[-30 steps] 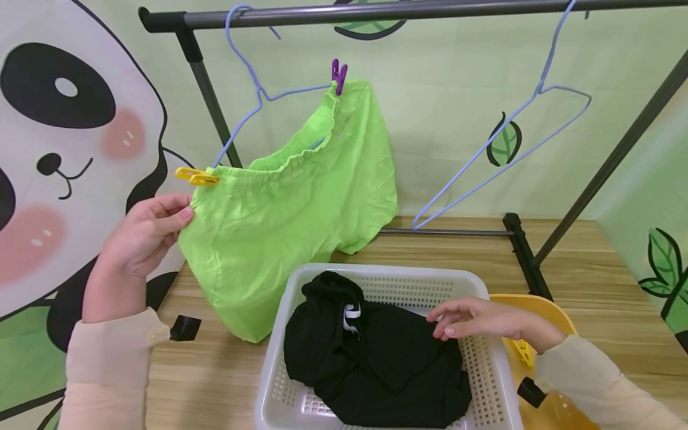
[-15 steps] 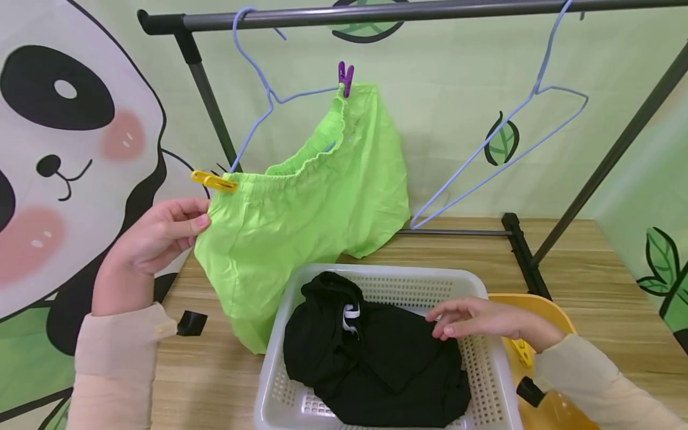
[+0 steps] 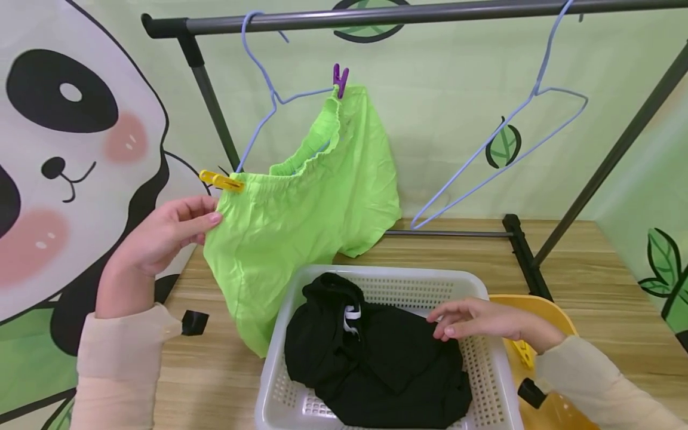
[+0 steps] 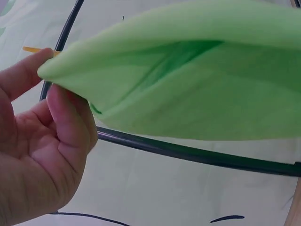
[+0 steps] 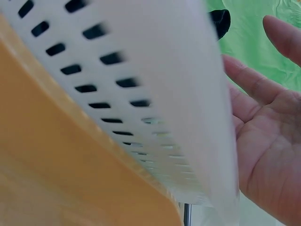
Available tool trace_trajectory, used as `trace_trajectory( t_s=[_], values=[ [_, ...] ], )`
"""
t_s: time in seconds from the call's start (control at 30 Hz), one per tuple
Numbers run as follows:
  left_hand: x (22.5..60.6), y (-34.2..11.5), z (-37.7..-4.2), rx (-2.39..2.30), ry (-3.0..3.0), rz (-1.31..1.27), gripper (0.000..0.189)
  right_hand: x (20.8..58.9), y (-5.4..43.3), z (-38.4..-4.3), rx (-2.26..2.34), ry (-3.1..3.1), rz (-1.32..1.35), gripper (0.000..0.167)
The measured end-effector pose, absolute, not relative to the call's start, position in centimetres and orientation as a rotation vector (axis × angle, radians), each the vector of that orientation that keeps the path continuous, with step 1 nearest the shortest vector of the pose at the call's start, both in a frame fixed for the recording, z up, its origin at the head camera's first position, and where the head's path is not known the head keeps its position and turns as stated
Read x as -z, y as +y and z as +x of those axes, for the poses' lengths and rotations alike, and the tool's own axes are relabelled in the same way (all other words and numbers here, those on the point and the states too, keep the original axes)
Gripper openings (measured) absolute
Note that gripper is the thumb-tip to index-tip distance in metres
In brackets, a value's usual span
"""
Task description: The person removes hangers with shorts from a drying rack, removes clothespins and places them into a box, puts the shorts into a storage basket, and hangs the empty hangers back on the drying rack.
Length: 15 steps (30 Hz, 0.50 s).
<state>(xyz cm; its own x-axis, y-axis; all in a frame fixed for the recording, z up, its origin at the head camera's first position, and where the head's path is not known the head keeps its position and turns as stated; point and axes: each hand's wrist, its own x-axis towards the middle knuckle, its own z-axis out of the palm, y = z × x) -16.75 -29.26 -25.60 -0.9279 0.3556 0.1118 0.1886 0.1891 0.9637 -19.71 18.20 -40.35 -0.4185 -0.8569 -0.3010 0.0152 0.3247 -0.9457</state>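
Bright green elastic-waist shorts (image 3: 290, 215) hang from a blue wire hanger (image 3: 263, 71), fixed by a yellow clothespin (image 3: 221, 180) at the near corner and a purple clothespin (image 3: 340, 80) at the far one. Just below the yellow clothespin, my left hand (image 3: 166, 236) pinches the side edge of the shorts between thumb and fingers, as the left wrist view also shows. My right hand (image 3: 481, 322) holds nothing; its loosely bent fingers hover over the right rim of a white basket (image 3: 473, 280). Inside the basket lies a bundled black garment (image 3: 387, 364) with a white tag or cord.
A dark metal rack's top bar (image 3: 430, 13) runs across the back. From its right part hangs a bare blue hanger (image 3: 500, 131). Partly hidden under my right arm, an orange tub (image 3: 559, 316) holds yellow clothespins (image 3: 522, 352). Everything stands on a wood-grain surface (image 3: 602, 298).
My left hand has moved right, pushing the near corner of the shorts with it, and the hanger has turned slightly. My right hand, the basket and the black garment have stayed put.
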Motion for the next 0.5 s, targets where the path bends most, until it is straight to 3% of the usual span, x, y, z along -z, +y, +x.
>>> trace_trajectory(
  t_s=[0.17, 0.5],
  values=[
    [25.0, -28.8, -17.3, -1.733, 2.551, 0.340, 0.010, 40.3, 18.3, -19.7, 1.221, 1.698, -0.759, 0.044],
    [24.6, -28.7, -18.2, -1.800, 2.495, 0.208, 0.008, 40.6, 18.3, -19.7, 1.235, 1.689, -0.786, 0.044]
  ],
)
